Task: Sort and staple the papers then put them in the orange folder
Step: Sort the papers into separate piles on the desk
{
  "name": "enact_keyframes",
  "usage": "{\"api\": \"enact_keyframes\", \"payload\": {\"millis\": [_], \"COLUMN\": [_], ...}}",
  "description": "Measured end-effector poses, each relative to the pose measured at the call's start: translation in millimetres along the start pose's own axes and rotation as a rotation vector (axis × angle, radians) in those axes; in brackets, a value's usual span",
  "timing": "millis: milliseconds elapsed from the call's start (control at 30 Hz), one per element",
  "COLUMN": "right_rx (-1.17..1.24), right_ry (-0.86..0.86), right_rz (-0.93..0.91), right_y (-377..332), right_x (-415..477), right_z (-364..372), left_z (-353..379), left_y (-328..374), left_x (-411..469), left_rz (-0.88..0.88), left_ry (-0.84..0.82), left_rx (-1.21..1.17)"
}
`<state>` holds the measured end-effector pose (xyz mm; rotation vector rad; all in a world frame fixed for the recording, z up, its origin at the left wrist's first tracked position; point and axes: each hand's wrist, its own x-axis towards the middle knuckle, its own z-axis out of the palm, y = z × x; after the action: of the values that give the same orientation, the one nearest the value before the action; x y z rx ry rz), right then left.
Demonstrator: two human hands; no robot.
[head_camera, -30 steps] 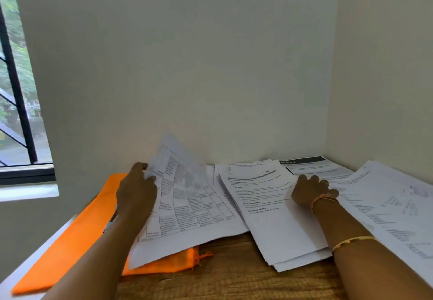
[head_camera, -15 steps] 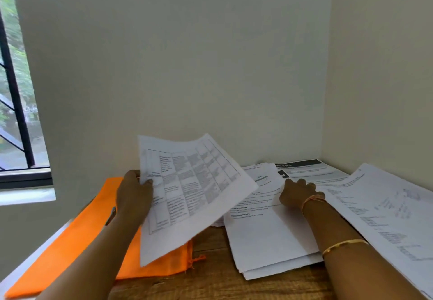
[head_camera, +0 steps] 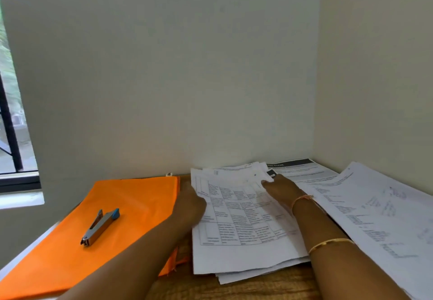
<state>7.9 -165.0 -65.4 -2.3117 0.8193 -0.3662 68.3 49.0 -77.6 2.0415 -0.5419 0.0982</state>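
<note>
2 hands are working the middle pile: my left hand is gripping the left edge of the gridded sheet lying on top. My right hand is bearing on the far corner, fingers bent; whether they are pinching paper or only pressing, I cannot tell. Lower sheets are sticking out at the near side, so I am judging that squaring the edges on the table matters most before stapling. The stapler is lying on the orange folder, just left of the pile, and needs lifting off before filing. Another spread of papers is crowding my right forearm.
</note>
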Motion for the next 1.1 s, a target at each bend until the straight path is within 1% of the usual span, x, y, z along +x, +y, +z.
{"api": "enact_keyframes", "payload": {"millis": [100, 167, 267, 333, 433, 533, 600, 667, 800, 900, 967, 1033, 1100], "right_rx": [-0.159, -0.248, -0.342, -0.396, -0.324, -0.190, -0.154, -0.145, -0.278, -0.396, -0.386, -0.358, -0.399], "right_ry": [-0.017, -0.028, -0.038, -0.034, 0.034, 0.138, 0.194, 0.201, 0.174, 0.119, 0.087, 0.111, 0.187], "right_rz": [0.004, 0.008, -0.004, -0.016, -0.011, 0.016, 0.043, 0.042, 0.040, 0.083, 0.107, 0.097, 0.041], "right_y": [-4.5, -8.8, -18.2, -24.1, -27.2, -23.8, -17.7, -10.7, -2.2, 3.0, 6.3, 7.1, 4.8], "right_x": [-3.5, -6.0, -13.4, -17.2, -18.6, -16.8, -13.0, -9.1, -6.5, -2.3, -0.5, -1.2, -3.0], "right_z": [10.5, 17.5, 28.6, 34.3, 34.2, 25.4, 18.0, 11.9, 8.0, 9.7, 9.6, 7.6, 5.8], "left_z": [20.9, 29.2, 36.1, 35.3, 31.6, 29.8, 27.9, 25.7, 23.7, 22.6, 21.9, 20.2, 18.6], "left_y": [2.5, 3.6, -5.1, -12.3, -16.7, -20.0, -22.9, -24.8, -24.0, -20.5, -19.4, -17.7, -15.1], "left_x": [4.9, 4.5, 6.7, 9.7, 12.3, 12.4, 13.2, 14.0, 12.4, 6.8, 4.7, 2.4, -0.1], "left_rz": [0.004, 0.000, 0.007, -0.024, -0.053, -0.006, 0.018, 0.048, 0.086, 0.064, 0.059, 0.067, 0.084], "left_ry": [-0.128, -0.159, -0.128, -0.118, -0.126, -0.123, -0.125, -0.129, -0.160, -0.184, -0.182, -0.188, -0.203], "left_rx": [0.001, 0.048, 0.153, 0.179, 0.145, 0.077, 0.068, 0.064, 0.086, 0.134, 0.158, 0.173, 0.184]}}
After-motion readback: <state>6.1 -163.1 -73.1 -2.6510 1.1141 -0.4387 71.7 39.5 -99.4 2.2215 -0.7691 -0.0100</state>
